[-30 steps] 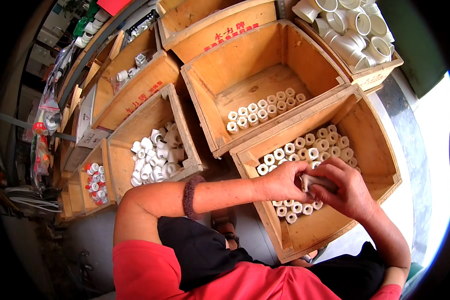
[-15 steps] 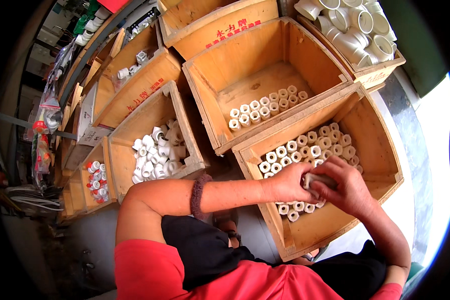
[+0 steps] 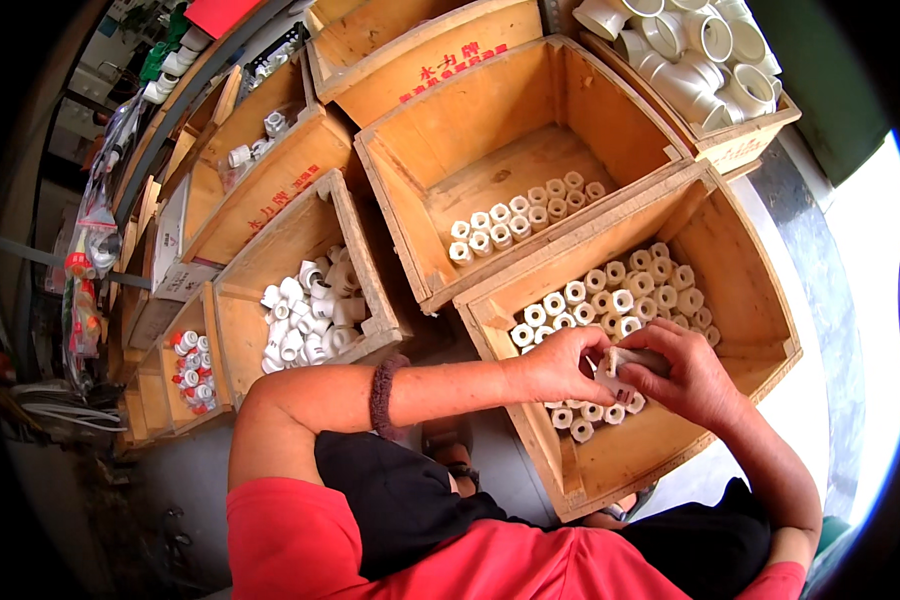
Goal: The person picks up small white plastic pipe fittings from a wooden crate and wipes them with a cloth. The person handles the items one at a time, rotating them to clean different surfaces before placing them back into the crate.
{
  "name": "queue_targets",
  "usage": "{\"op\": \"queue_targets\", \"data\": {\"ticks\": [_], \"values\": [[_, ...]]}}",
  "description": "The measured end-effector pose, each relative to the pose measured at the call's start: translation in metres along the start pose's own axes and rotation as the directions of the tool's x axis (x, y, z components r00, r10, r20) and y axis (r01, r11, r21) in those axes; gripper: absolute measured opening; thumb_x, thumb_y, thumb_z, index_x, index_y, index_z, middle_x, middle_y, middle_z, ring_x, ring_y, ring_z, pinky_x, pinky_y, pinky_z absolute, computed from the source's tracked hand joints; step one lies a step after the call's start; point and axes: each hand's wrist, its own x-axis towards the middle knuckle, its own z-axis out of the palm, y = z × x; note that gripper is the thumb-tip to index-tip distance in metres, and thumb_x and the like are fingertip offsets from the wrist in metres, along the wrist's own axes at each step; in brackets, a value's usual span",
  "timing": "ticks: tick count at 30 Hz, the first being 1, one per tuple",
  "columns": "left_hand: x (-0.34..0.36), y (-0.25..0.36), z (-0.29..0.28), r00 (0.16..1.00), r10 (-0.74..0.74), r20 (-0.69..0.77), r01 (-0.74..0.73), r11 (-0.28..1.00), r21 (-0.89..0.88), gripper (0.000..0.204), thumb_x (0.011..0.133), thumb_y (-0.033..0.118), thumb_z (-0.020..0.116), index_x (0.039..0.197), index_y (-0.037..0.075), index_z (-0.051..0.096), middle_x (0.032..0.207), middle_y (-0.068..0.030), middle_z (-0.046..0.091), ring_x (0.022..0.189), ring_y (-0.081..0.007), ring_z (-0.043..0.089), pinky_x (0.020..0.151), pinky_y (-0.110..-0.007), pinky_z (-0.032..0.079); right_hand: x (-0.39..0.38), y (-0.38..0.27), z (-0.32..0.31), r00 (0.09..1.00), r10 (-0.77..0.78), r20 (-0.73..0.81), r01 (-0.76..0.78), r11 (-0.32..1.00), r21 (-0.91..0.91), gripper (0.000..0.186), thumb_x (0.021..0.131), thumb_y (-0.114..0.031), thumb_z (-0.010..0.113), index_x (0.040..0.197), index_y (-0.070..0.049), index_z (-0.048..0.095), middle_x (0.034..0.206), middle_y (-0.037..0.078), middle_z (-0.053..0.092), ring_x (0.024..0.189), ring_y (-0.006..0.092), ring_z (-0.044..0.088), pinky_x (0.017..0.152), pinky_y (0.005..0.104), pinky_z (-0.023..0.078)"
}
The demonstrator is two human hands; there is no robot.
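Both hands are over the front right wooden box (image 3: 780, 300), which holds several white hexagonal fittings (image 3: 622, 300) standing in rows. My left hand (image 3: 560, 365) grips a pale fitting (image 3: 610, 383) between bent fingers and thumb. Beside it, my right hand (image 3: 688, 372) is closed round a dull grey piece (image 3: 642, 358), perhaps a cloth, which meets the fitting. The detail where they meet is too small to make out.
The middle box (image 3: 620, 135) holds more hexagonal fittings in rows. A box of white elbows (image 3: 310, 315) stands left, beside smaller red-and-white parts (image 3: 192, 370). A crate of large white pipe fittings (image 3: 715, 65) is at top right; crowded shelving (image 3: 95, 240) lines the left.
More of the pale fitting shows between my hands, below my fingers. My hands have shifted only slightly, and the boxes appear a little shifted left in the view.
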Motion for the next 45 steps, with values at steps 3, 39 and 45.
{"op": "queue_targets", "data": {"ticks": [3,39,45], "values": [[0.001,0.002,-0.005,1.0,0.016,-0.004,-0.016,1.0,-0.006,0.046,0.07,0.006,0.083,0.108,0.004,0.058,0.098,-0.0026,0.065,0.09,-0.012,0.062,0.078,-0.026,0.051,0.0,0.005,-0.001,0.999,0.03,-0.043,-0.026,0.996,0.087,0.025,0.082,-0.017,0.071,0.102,-0.002,0.065,0.089,0.013,0.063,0.079,0.0286,0.065,0.07,0.0357,0.052],[0.004,0.031,-0.019,0.999,0.045,0.029,-0.041,0.99,-0.132,0.047,0.082,0.001,0.072,0.124,0.001,0.053,0.11,-0.0028,0.062,0.1,-0.0097,0.06,0.089,-0.027,0.05,0.005,0.008,-0.014,0.974,-0.043,-0.221,0.061,0.996,0.072,0.024,0.082,-0.011,0.07,0.103,-0.002,0.062,0.091,0.013,0.063,0.083,0.0261,0.065,0.074,0.0343,0.052],[0.005,0.024,-0.018,0.998,0.069,0.014,-0.068,0.996,-0.052,0.043,0.081,-0.002,0.072,0.119,0.001,0.054,0.108,-0.0018,0.062,0.098,-0.0092,0.061,0.086,-0.026,0.052,0.01,0.016,-0.025,0.953,-0.009,-0.302,0.012,1.0,0.009,0.026,0.079,-0.008,0.071,0.103,-0.003,0.061,0.091,0.011,0.062,0.084,0.0282,0.065,0.071,0.0344,0.053]]}}
